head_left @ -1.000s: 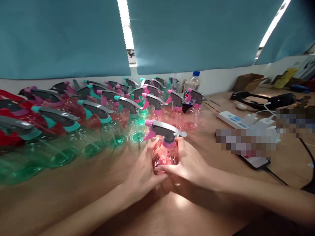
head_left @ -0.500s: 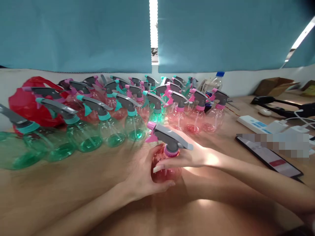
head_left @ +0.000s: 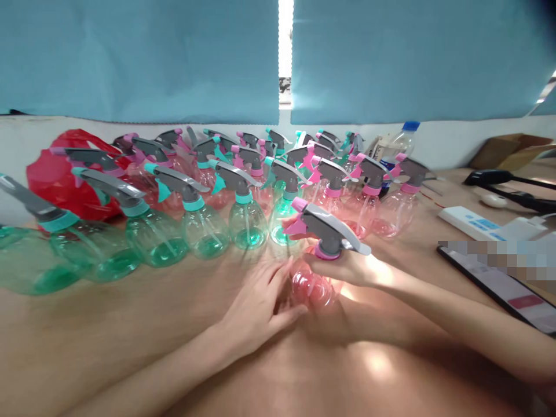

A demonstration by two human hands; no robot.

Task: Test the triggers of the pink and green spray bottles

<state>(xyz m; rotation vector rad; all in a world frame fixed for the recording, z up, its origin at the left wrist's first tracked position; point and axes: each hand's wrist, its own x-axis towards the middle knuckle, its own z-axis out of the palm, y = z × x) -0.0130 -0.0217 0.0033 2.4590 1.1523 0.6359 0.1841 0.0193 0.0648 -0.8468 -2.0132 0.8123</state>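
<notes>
A pink spray bottle (head_left: 313,286) with a grey and pink trigger head stands tilted near the middle of the table. Around its neck, just under the trigger head, my right hand (head_left: 347,267) is closed. My left hand (head_left: 260,304) lies at the bottle's left side, fingers apart and curved toward it; whether its fingertips touch the bottle is hard to tell. Behind are rows of spray bottles, green ones such as this green bottle (head_left: 248,229) at the left and centre, and pink ones such as this pink bottle (head_left: 397,208) at the right.
A red plastic bag (head_left: 65,174) lies behind the left bottles. To the right are a phone (head_left: 490,284), a white power strip (head_left: 467,223), black glasses or a headset (head_left: 499,179) and a cardboard box (head_left: 504,152). A blue-capped bottle (head_left: 403,139) stands at the back.
The held bottle has moved slightly right and tilted, its trigger head higher and further right. My left hand has loosened from around it. The whole view has shifted a little.
</notes>
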